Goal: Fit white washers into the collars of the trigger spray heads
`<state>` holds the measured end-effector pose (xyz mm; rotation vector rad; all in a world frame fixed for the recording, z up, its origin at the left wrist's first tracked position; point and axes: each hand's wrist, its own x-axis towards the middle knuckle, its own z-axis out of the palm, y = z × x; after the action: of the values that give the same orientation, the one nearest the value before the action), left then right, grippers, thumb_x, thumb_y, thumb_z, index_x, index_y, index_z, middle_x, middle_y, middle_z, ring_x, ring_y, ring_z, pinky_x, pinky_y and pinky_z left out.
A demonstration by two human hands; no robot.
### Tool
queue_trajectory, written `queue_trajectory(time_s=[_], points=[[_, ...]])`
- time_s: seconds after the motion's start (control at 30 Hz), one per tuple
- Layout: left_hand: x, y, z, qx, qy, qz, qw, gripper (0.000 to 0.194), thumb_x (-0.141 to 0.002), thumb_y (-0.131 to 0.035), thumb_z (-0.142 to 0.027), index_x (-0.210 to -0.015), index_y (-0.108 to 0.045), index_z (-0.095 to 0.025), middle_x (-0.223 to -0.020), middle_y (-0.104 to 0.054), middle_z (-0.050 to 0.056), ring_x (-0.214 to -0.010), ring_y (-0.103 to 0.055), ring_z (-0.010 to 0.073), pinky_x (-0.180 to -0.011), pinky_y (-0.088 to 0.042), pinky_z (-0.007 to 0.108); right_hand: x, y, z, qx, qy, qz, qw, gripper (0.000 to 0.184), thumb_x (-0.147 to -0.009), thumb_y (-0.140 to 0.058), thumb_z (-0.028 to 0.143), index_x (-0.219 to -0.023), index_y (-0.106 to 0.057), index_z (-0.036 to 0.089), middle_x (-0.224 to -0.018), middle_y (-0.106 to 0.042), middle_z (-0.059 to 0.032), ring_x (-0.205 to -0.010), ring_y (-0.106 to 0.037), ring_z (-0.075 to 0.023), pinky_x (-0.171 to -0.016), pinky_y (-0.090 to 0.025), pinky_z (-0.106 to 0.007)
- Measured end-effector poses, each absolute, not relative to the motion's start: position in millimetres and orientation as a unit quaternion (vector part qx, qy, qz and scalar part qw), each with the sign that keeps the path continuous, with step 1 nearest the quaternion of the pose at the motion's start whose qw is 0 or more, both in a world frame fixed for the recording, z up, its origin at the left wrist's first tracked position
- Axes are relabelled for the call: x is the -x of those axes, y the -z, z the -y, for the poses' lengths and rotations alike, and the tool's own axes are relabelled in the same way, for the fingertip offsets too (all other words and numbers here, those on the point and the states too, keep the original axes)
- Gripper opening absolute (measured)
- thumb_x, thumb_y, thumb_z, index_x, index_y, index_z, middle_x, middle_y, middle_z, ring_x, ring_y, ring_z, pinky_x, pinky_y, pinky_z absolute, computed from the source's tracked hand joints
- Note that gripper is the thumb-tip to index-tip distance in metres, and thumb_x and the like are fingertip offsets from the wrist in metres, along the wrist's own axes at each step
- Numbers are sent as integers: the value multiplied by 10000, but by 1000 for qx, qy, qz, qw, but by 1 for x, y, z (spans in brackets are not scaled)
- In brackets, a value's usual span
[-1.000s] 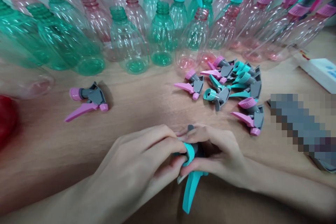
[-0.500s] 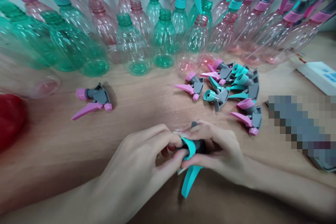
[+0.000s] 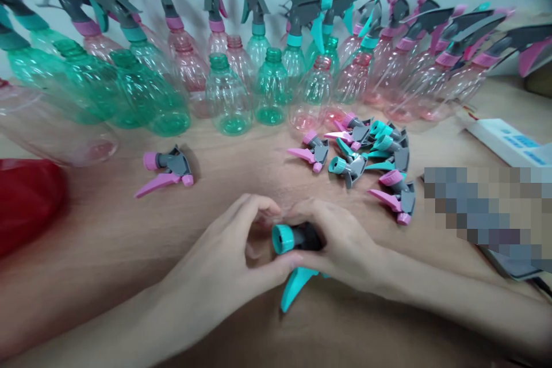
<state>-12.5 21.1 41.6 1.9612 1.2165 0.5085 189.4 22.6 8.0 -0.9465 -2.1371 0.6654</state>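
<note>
My right hand point(image 3: 345, 241) is wrapped round a grey and turquoise trigger spray head point(image 3: 283, 239), with its collar facing left and its turquoise trigger point(image 3: 297, 289) pointing down. My left hand point(image 3: 228, 253) curves about the collar, thumb and fingers apart, with a gap between them and the collar. Its thumb tip reaches the right thumb below the collar. A pink and grey spray head point(image 3: 169, 169) lies on the table beyond my left hand. Several loose pink and turquoise spray heads point(image 3: 351, 167) are heaped beyond my right hand.
Open-necked green bottles point(image 3: 271, 89) and pink bottles point(image 3: 313, 95) stand in front of several bottles with spray heads point(image 3: 302, 23) fitted. At left are a large clear bottle point(image 3: 56, 126) and a red object point(image 3: 30, 201). A white box point(image 3: 509, 141) and a pixelated flat object point(image 3: 495, 230) lie right.
My left fingers have come off the turquoise collar and spread apart, and the collar is now in plain sight facing left. The view has tilted up, showing more of the wall.
</note>
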Motion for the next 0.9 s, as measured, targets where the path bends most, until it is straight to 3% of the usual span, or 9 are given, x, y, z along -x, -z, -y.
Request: queue_trajectory(time_s=[0.17, 0.3, 0.4, 0.5, 0.57, 0.77, 0.9], points=[[26, -27, -24, -685, -203, -496, 493, 271, -850, -604, -362, -1078, -542, -231, -1028, -652, 29, -885, -640, 193, -713, -543, 298, -159, -17, -29, 364, -211, 860, 288, 317, -844, -633, 296, -1062, -472, 132, -949, -627, -105, -824, -637, -220, -652, -539, -340], [48, -47, -36, -631, -221, -547, 504, 312, -794, -618, -412, -1016, -567, -199, -935, -664, 36, -829, -654, 207, -668, -560, 306, -164, -34, -39, 381, -159, 868, 277, 568, -806, -638, 535, -1164, -463, 130, -1144, -580, -152, -1058, -588, -274, -853, -518, -419], [74, -68, -51, -618, -237, -611, 434, 380, -760, -630, -439, -1049, -575, -200, -963, -672, 36, -805, -657, 205, -648, -540, 290, -199, -43, -48, 425, -93, 868, 240, 516, -840, -573, 562, -1140, -512, 147, -1137, -605, -143, -1110, -570, -297, -908, -486, -448], [103, -78, -69, -643, -254, -661, 291, 422, -756, -620, -490, -1048, -602, -185, -1035, -660, 36, -812, -634, 187, -713, -513, 282, -245, -42, -57, 494, -24, 837, 233, 351, -888, -536, 506, -1029, -575, 187, -1088, -624, -117, -989, -619, -266, -846, -506, -419], [118, -78, -81, -655, -217, -690, 218, 436, -786, -597, -512, -1062, -607, -175, -1032, -667, 39, -878, -640, 203, -776, -500, 289, -271, -36, -61, 526, 13, 819, 229, 364, -885, -526, 523, -983, -590, 179, -1056, -629, -126, -954, -626, -278, -820, -509, -431], [129, -62, -99, -716, -175, -672, 74, 506, -831, -517, -567, -1117, -593, -157, -921, -694, 55, -709, -675, 204, -645, -517, 279, -283, -19, -71, 539, 26, 815, 210, 336, -847, -610, 444, -1023, -596, 158, -1083, -622, -143, -1007, -601, -298, -862, -488, -449], [130, -54, -102, -758, -146, -636, 4, 472, -861, -473, -529, -1119, -602, -155, -967, -664, 80, -870, -631, 259, -780, -498, 351, -265, -18, -81, 521, 25, 826, 215, 275, -853, -616, 414, -986, -602, 174, -1102, -625, -131, -1034, -590, -291, -888, -458, -442]])
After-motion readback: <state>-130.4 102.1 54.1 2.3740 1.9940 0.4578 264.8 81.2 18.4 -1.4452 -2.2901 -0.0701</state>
